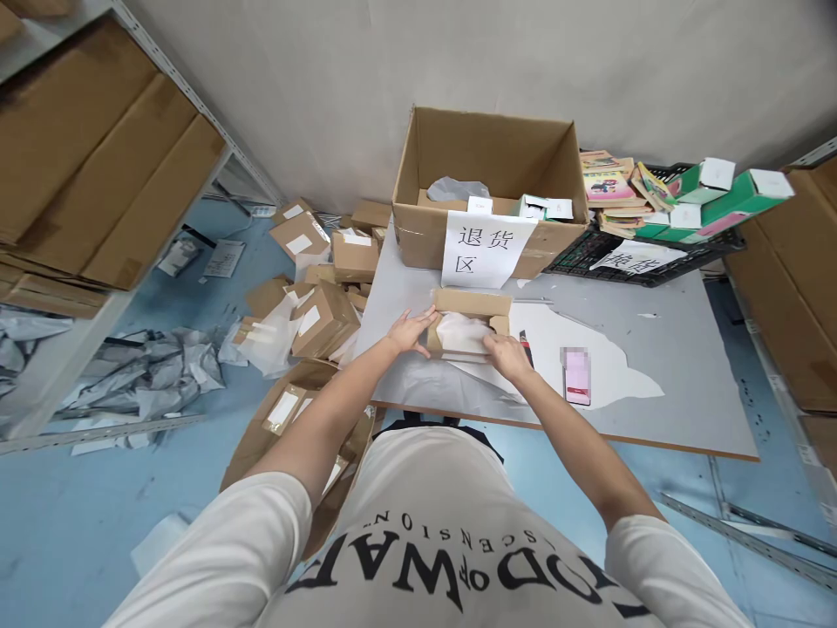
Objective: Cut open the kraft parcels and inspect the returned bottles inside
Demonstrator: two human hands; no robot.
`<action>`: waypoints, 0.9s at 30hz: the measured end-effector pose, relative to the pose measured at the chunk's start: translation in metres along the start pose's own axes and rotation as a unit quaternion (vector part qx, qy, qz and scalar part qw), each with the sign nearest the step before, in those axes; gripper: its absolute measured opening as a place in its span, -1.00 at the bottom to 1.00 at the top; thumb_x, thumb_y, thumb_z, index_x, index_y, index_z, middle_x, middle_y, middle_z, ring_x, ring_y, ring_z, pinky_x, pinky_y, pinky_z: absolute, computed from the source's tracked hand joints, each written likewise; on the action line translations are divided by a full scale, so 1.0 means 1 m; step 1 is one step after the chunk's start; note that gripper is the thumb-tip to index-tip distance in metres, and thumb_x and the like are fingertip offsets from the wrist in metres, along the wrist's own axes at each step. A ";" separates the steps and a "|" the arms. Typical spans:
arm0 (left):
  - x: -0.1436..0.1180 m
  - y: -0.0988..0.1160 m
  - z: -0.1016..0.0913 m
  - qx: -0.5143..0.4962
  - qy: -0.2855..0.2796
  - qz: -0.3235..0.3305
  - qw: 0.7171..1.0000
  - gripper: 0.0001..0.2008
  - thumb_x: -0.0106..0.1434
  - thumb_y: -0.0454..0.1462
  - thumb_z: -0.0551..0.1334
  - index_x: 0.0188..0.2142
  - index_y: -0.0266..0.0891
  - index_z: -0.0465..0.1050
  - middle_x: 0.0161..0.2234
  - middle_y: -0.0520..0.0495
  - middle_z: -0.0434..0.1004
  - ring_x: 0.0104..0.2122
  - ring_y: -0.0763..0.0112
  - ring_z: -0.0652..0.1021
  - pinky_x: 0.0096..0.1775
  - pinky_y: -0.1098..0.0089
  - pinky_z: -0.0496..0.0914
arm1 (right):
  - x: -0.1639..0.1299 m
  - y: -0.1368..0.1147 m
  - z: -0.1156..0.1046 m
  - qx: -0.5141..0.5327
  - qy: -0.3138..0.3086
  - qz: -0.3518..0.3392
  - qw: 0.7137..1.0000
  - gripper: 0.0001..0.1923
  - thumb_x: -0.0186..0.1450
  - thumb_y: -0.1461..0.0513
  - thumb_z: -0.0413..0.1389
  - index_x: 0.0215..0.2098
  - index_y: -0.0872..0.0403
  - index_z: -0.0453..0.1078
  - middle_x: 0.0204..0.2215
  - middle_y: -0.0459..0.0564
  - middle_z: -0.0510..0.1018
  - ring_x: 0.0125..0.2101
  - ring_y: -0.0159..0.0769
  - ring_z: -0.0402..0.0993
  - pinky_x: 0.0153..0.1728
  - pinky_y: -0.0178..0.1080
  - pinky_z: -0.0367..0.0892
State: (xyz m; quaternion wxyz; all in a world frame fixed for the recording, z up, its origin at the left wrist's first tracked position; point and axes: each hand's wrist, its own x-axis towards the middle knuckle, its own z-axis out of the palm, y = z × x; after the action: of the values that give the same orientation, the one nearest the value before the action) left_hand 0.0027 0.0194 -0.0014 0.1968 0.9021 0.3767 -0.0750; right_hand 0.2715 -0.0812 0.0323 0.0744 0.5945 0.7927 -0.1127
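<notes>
Cardboard box (472, 307) is lying open on the table (686, 366), looking light and stiff-walled, its white wrapping soft. Left hand (409, 331) is bracing its side, fingers spread; right hand (506, 353) is seemingly pinching the wrapping.

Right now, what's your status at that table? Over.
Left hand on the small open carton, left end. Right hand at its right side, on the white wrapping. Dark pen-like item and pink phone beside right hand.
</notes>
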 end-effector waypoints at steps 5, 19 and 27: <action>0.009 -0.005 -0.004 -0.001 -0.012 0.001 1.000 0.04 0.01 -0.06 0.36 0.33 -0.16 -0.23 0.34 -0.28 -0.21 0.30 0.17 0.04 0.24 0.01 -0.15 | -0.028 -0.005 0.022 -0.038 0.049 -0.005 0.998 -0.59 0.36 0.36 -0.27 -0.06 0.11 0.38 -0.10 0.22 0.49 -0.08 -0.06 0.37 -0.06 -0.09 0.19; -0.003 -0.004 -0.011 -0.030 -0.033 0.033 0.998 0.12 -0.03 -0.03 0.29 0.34 -0.28 -0.37 0.35 -0.31 -0.26 0.31 0.06 0.00 0.23 0.00 -0.07 | -0.055 -0.014 0.066 0.050 0.076 0.008 0.996 -0.46 0.35 0.19 -0.15 0.28 0.14 0.09 0.27 0.18 0.14 0.27 -0.04 0.00 0.20 0.09 0.03; -0.005 0.025 -0.011 -0.092 0.037 -0.084 0.992 -0.30 0.16 -0.10 0.13 0.24 -0.35 0.08 0.30 -0.29 0.00 0.26 0.14 0.17 0.18 0.24 0.19 | -0.009 0.005 0.010 0.116 0.132 0.172 0.969 -0.57 0.24 0.10 0.10 0.04 0.09 0.31 0.04 0.22 0.36 -0.01 0.01 0.35 -0.05 -0.06 0.29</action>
State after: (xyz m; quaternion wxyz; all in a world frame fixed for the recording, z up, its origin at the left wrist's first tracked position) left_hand 0.0163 0.0048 0.0179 0.2580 0.8475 0.4633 -0.0227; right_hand 0.2784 -0.0906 0.0240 -0.0822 0.7362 0.6627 -0.1100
